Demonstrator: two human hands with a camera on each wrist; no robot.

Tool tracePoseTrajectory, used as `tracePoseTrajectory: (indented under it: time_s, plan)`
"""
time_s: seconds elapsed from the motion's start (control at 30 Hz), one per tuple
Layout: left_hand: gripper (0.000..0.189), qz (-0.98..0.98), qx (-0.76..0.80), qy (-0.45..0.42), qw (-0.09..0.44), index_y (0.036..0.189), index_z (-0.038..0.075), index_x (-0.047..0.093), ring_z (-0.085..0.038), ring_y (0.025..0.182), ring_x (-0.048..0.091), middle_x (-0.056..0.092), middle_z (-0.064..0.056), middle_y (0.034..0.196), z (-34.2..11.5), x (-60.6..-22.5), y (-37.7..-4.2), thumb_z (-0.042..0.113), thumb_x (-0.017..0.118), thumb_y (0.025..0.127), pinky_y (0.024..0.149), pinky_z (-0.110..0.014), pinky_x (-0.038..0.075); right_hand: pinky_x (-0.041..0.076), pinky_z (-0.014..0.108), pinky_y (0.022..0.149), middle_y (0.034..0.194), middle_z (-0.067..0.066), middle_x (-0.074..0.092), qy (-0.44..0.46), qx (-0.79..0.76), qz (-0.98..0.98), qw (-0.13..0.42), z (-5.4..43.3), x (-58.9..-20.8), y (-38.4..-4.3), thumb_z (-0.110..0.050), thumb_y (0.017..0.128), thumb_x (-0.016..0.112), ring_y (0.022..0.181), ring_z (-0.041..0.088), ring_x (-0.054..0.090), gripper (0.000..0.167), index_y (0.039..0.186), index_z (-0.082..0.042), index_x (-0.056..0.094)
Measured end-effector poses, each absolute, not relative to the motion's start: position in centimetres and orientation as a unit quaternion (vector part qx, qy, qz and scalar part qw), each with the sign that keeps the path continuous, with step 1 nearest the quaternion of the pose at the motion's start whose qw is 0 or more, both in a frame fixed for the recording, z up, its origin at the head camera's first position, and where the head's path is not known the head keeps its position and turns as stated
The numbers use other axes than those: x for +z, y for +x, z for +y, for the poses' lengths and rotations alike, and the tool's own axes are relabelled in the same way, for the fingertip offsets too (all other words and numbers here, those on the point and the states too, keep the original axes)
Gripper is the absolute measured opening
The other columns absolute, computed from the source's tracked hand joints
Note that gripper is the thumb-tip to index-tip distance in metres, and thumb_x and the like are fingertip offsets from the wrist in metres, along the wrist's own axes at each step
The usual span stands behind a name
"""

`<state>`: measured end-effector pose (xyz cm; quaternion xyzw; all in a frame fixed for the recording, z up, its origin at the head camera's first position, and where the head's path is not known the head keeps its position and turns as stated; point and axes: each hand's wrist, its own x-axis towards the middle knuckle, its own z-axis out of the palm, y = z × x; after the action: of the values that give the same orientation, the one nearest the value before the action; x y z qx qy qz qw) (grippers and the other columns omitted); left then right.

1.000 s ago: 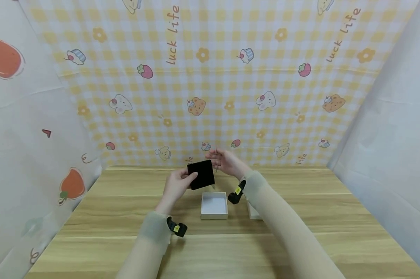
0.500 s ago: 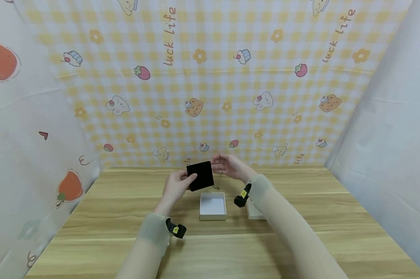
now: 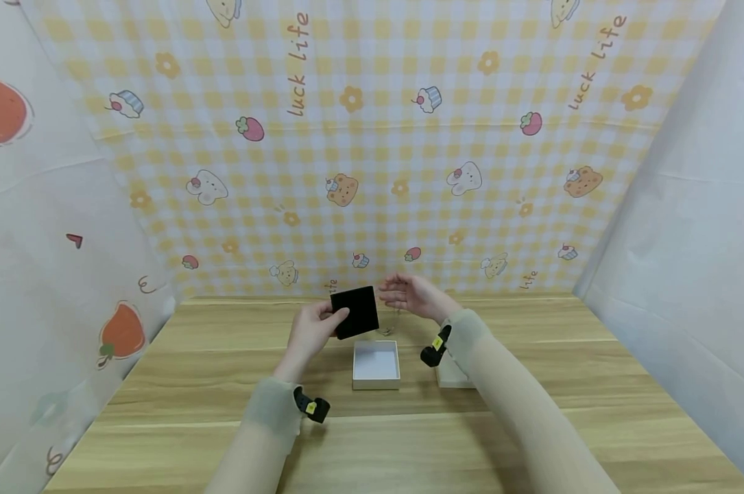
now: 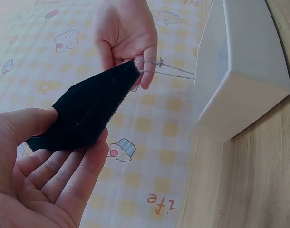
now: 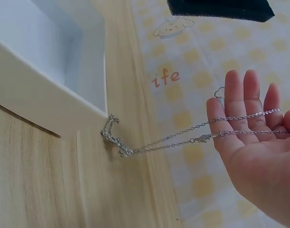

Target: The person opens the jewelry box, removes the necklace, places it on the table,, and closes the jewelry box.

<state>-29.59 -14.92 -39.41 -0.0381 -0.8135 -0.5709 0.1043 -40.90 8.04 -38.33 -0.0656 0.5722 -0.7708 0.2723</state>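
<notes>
My left hand [image 3: 306,333] pinches a flat black square pad [image 3: 361,312], thumb on its face and fingers behind. In the left wrist view the pad [image 4: 88,107] looks soft, like velvet. A silver chain necklace [image 5: 127,151] runs from my right hand [image 5: 252,137], its two strands crossing the extended fingers up to the thumb at the frame's edge. How the thumb bears on the chain is partly cut off. The chain's lower part lies bunched on the table behind the white box [image 3: 376,385]. My right hand stays to the right of the pad, apart from it.
The white box stands with its opening upward, in front of both hands. A second pale box part [image 3: 450,376], perhaps the lid, lies to its right, partly under the right forearm. A patterned cloth [image 3: 372,171] hangs behind the wooden table [image 3: 372,453].
My right hand has drawn right and slightly down, away from the pad. The bunched chain has shifted a little right. My left hand holds the pad almost still.
</notes>
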Motion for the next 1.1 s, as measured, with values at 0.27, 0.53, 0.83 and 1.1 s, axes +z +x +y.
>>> tracePoseTrajectory:
  time_s: [0.27,0.53,0.83,1.1]
  plan:
    - [0.023,-0.808,-0.578,-0.043,0.103,0.101,0.0,0.072,-0.019,0.072,0.069,0.073,-0.011,0.086,-14.9,-39.5,-29.7,0.02,0.069,0.091,0.064,-0.032,0.057,0.03,0.047,0.111,0.139,0.026,0.044,-0.048,-0.794,0.547,0.26,8.6,-39.0,-41.2,-0.021,0.108,0.024,0.137,0.041,0.032,0.033,0.122,0.002,0.044]
    - [0.021,-0.807,-0.582,-0.056,0.084,0.095,-0.001,0.072,-0.02,0.073,0.068,0.072,-0.011,0.087,-14.8,-39.7,-29.6,0.019,0.07,0.09,0.064,-0.034,0.057,0.025,0.045,0.114,0.155,0.026,0.019,-0.02,-0.816,0.521,0.25,9.3,-39.8,-41.8,-0.022,0.108,0.019,0.14,0.039,0.026,0.04,0.135,0.003,0.036]
    - [0.022,-0.806,-0.585,-0.064,0.063,0.09,-0.002,0.071,-0.019,0.067,0.067,0.072,-0.01,0.081,-14.8,-39.8,-29.7,0.02,0.07,0.09,0.062,-0.03,0.056,0.025,0.045,0.113,0.15,0.024,0.032,-0.004,-0.82,0.521,0.236,9.9,-40.4,-41.7,-0.022,0.108,0.021,0.14,0.039,0.026,0.037,0.131,0.003,0.038]
    - [0.025,-0.789,-0.609,-0.063,0.048,0.094,-0.005,0.071,-0.019,0.067,0.067,0.071,-0.011,0.084,-14.7,-39.5,-29.5,0.019,0.069,0.09,0.062,-0.031,0.057,0.021,0.045,0.115,0.156,0.025,0.019,-0.003,-0.828,0.507,0.24,10.4,-40.8,-41.7,-0.02,0.108,0.019,0.142,0.037,0.023,0.049,0.15,0.005,0.017]
